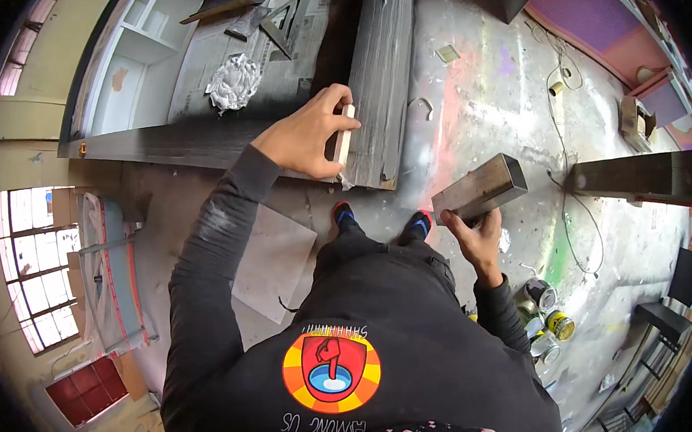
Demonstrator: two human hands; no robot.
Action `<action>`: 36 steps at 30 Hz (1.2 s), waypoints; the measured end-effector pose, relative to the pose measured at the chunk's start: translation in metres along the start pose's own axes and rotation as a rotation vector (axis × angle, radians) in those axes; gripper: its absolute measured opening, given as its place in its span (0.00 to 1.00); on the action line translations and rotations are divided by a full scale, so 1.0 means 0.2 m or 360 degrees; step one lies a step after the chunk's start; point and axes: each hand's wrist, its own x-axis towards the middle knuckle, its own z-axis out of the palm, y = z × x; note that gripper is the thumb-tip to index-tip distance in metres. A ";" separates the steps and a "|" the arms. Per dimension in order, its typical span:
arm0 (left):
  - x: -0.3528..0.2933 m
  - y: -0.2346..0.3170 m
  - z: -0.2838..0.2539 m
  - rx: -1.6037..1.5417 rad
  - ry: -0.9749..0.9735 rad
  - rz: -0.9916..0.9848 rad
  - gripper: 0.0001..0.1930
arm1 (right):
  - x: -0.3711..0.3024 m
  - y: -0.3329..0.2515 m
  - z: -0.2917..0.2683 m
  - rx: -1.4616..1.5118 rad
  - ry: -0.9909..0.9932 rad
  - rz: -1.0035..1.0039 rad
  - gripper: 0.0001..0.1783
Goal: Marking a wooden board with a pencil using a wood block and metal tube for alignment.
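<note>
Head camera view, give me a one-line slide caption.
Left hand presses a pale wooden strip against a dark-stained board; right hand holds a block.

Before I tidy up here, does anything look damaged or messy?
Yes. The dark plank under the left hand is chipped and ragged at its near end. The floor is blotched with paint, and a crumpled silver sheet lies on the cabinet.

The left hand (307,137) grips a pale wooden stick (345,134), pressing it against the edge of a dark grey board (381,71). To the right of the board, the right hand (476,238) holds a square metal tube (479,189) at a slant. Spray cans (549,321) stand on the paint-stained floor (497,88) below that hand. Left of the board, crumpled foil (232,83) lies on the grey worktop (203,74).
</note>
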 end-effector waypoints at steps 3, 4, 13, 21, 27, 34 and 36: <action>0.02 0.00 0.00 0.0198 -0.0090 -0.0051 0.29 | 0.02 -0.05 0.05 0.0010 -0.0105 0.0007 0.21; 0.02 -0.01 0.00 0.0195 -0.0092 -0.0047 0.29 | 0.04 -0.09 0.08 -0.0006 -0.0191 0.0013 0.20; -0.01 -0.08 0.11 -0.0030 0.0169 -0.0027 0.46 | 0.08 -0.14 0.25 0.0097 -0.0243 -0.0030 0.19; -0.07 -0.13 0.21 -0.0184 0.0354 -0.0076 0.56 | 0.12 -0.08 0.31 -0.0127 -0.0363 -0.0260 0.50; -0.06 -0.18 0.19 -0.0276 0.0323 -0.0041 0.56 | 0.16 -0.18 0.43 0.0006 -0.0197 -0.0204 0.46; -0.07 -0.20 0.23 -0.0377 0.0422 -0.0013 0.59 | 0.28 -0.16 0.39 -0.0109 -0.0360 -0.0434 0.40; -0.07 -0.19 0.23 -0.0312 0.0463 -0.0016 0.58 | 0.32 -0.15 0.38 -0.0287 -0.0445 -0.0519 0.39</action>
